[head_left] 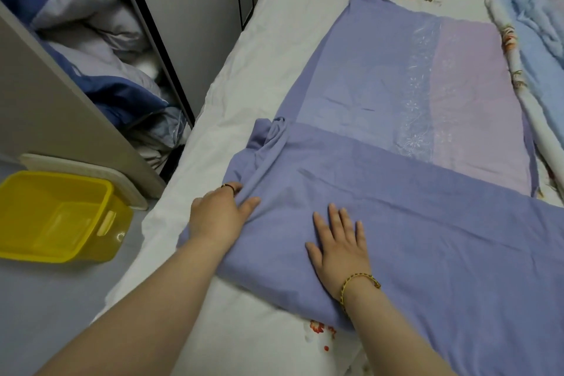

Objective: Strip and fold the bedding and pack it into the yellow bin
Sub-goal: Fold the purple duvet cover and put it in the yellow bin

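Note:
A purple-blue pillowcase (412, 180) with a pink embroidered band lies on the bed, its near part folded over. My left hand (219, 217) grips a fold of the cloth at its left edge, thumb on top and fingers tucked under the fabric. My right hand (341, 244) lies flat on the folded part, fingers straight and spread. The yellow bin (58, 220) stands empty on the floor to the left of the bed.
A white floral sheet (274, 49) covers the mattress. A light blue floral quilt (537, 40) is bunched along the right. An open wardrobe (91, 49) at the left holds blue and white bedding. A white lid (91, 171) lies behind the bin.

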`<state>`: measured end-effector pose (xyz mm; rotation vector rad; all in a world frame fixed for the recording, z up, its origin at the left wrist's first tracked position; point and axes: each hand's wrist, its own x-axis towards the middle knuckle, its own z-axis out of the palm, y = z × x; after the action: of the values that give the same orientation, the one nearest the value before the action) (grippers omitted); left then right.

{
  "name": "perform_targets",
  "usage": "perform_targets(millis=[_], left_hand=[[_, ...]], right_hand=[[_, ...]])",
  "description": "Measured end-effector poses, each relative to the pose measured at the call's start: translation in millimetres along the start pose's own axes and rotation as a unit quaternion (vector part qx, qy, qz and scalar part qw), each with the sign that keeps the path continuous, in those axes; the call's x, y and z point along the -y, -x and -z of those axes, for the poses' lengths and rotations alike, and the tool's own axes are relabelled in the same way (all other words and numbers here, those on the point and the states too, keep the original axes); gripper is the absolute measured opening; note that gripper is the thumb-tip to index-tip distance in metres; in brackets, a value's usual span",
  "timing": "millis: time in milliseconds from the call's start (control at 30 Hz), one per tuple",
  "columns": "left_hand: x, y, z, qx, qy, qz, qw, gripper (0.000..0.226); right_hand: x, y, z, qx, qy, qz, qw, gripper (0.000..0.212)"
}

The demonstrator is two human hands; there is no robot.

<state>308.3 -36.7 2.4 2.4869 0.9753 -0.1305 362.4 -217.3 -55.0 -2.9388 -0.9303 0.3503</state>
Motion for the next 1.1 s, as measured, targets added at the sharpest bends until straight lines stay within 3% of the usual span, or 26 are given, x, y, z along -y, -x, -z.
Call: perform_targets(millis=[67,133,167,233,333,433,567,633,733,833,933,1033,1100], left_hand=[[0,-12,-4,-0.036,0.043,0.018,0.998,0.033],[9,-24,-3,-0.085,0.154,0.058,0.983,0.04],[14,-28,-1,-0.104,0.185,0.074,0.974,0.043],[24,-32,1,-0.074,0.19,0.103,0.974,0.046],[14,-44,-2,0.007,0.176,0.093,0.98,0.04],[-23,-64,4,-0.046,0.17,0.034,0.984,0.022],[-78,-100,4,-0.084,0.084,-0.042,0.992,0.044],[-88,-121,-1,-0.073,0.02,-0.024,0.997,0.038],[-85,-140,6,-0.083,0.049,0.011,0.995,0.032],[-79,-148,19,-0.093,0.022,-0.007,0.995,0.034],[-69,-161,33,-0.103,0.105,0.024,0.989,0.039],[-54,-167,41,-0.091,0.224,0.12,0.963,0.03],[-47,-161,37,-0.091,0.255,0.103,0.957,0.03]], right_hand=[[2,-6,-8,-0.043,0.033,-0.007,0.999,0.093],[-2,-7,-6,-0.041,-0.008,-0.002,0.999,0.057],[-10,-10,-6,-0.071,-0.002,0.004,0.997,0.049],[-27,-16,-6,-0.115,0.004,-0.039,0.993,0.054],[-40,-26,-14,-0.06,0.02,-0.092,0.994,0.074],[-38,-27,-22,-0.049,0.005,-0.091,0.995,0.08],[-42,-26,-22,-0.053,-0.012,-0.092,0.994,0.072],[-44,-27,-23,-0.061,-0.019,-0.092,0.994,0.068],[-45,-30,-25,-0.091,-0.01,-0.099,0.991,0.078],[-45,-29,-25,-0.106,-0.004,-0.105,0.989,0.079],[-45,-27,-28,-0.12,-0.009,-0.11,0.987,0.069],[-47,-28,-33,-0.146,-0.002,-0.107,0.983,0.062],[-47,-29,-35,-0.148,0.001,-0.105,0.983,0.062]])
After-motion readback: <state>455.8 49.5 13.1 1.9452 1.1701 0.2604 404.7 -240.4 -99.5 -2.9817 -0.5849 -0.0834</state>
